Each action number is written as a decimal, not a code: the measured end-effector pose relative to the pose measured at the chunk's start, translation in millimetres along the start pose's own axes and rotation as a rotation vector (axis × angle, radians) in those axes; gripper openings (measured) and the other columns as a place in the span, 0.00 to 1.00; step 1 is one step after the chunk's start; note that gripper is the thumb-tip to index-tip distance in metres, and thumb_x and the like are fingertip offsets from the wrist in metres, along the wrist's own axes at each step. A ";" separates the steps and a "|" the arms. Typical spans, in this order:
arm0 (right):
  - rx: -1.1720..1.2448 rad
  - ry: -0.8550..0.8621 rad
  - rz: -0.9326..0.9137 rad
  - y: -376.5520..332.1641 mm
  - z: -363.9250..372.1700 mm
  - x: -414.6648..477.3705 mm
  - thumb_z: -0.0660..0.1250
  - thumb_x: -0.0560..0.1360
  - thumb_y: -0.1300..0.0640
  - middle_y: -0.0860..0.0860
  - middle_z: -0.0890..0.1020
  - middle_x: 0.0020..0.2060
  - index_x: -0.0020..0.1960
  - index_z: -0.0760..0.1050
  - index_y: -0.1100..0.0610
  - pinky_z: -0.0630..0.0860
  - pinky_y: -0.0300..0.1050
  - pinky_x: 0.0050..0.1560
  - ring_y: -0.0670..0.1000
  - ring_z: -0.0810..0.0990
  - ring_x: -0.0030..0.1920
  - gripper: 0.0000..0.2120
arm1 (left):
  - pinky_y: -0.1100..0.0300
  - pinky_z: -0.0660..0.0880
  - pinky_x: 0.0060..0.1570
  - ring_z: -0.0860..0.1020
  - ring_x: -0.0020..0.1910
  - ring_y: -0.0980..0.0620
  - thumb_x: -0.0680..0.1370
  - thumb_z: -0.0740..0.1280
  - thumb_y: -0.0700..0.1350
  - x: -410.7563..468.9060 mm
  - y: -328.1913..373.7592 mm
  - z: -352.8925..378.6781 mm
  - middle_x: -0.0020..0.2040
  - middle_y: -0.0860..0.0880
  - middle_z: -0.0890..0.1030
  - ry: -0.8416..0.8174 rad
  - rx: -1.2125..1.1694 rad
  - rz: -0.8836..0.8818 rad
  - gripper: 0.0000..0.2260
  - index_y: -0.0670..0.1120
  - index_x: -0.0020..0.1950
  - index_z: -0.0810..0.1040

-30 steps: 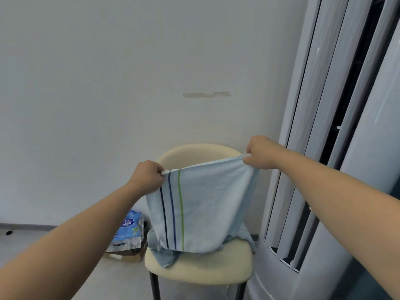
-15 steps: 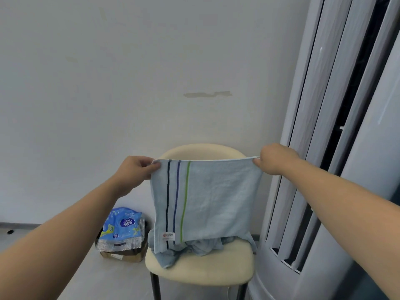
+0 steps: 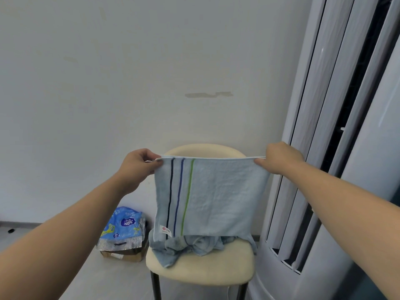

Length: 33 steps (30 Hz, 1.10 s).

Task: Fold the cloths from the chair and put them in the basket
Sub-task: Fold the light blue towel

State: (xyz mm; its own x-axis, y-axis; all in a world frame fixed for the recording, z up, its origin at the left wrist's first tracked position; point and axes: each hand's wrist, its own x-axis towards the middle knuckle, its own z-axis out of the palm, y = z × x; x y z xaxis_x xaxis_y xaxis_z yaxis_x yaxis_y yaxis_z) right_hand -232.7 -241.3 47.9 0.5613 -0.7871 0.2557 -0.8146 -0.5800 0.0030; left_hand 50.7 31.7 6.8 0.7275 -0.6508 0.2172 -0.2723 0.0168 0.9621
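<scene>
Cloth [image 3: 212, 195], light blue with a dark, a blue and a green stripe running down near its 9 o'clock edge, is hanging flat in the air in front of the chair [image 3: 201, 269], and you are holding it stretched by its two top corners. Your left hand [image 3: 138, 164] is pinching the corner at 9 o'clock: its fingers [image 3: 149, 153] are curling over the hem from behind while the thumb is pressing on the near face, just beside the dark stripe. Your right hand [image 3: 281, 158] is pinching the corner at 3 o'clock, thumb on the near side, the other fingers curling tight and mostly hiding behind the hand. The bottom edge is hanging down to a crumpled heap of blue cloths [image 3: 194, 245] that is lying on the cream seat; whether the two are touching cannot be told. At 9 o'clock from the chair, a blue printed packet [image 3: 123, 226] is sitting on a cardboard box [image 3: 123, 255] on the floor. At 3 o'clock, a pale grey slatted tower unit [image 3: 357, 148] is standing just beside the chair
</scene>
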 end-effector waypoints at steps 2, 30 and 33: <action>0.012 0.003 0.015 0.4 -0.6 -0.1 0.65 0.77 0.36 0.50 0.70 0.35 0.40 0.71 0.55 0.66 0.43 0.33 0.55 0.73 0.38 0.22 | 0.48 0.82 0.54 0.82 0.46 0.44 0.77 0.72 0.33 -2.1 3.8 1.0 0.45 0.41 0.82 0.004 -0.053 -0.032 0.04 0.37 0.47 0.78; 1.028 0.109 -0.226 -125.1 4.6 -63.8 0.72 0.78 0.54 0.45 0.86 0.44 0.51 0.84 0.52 0.74 0.34 0.45 0.44 0.82 0.47 0.04 | 0.48 0.78 0.44 0.82 0.39 0.51 0.75 0.75 0.36 -33.6 48.0 70.8 0.45 0.46 0.85 -0.071 0.092 0.200 0.14 0.46 0.48 0.70; 1.027 0.140 -0.229 -126.7 5.9 -64.8 0.72 0.78 0.54 0.43 0.84 0.41 0.47 0.83 0.52 0.73 0.35 0.43 0.43 0.81 0.44 0.03 | 0.52 0.77 0.40 0.82 0.38 0.51 0.75 0.75 0.36 -35.0 47.1 72.2 0.45 0.46 0.85 -0.068 0.079 0.184 0.14 0.45 0.49 0.70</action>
State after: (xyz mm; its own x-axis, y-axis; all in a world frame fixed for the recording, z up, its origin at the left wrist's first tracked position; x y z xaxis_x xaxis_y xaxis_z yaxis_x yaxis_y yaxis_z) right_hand -165.0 -118.0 25.2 0.6103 -0.6437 0.4617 -0.1410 -0.6618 -0.7363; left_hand -33.1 0.5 32.6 0.6176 -0.6922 0.3734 -0.4469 0.0818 0.8908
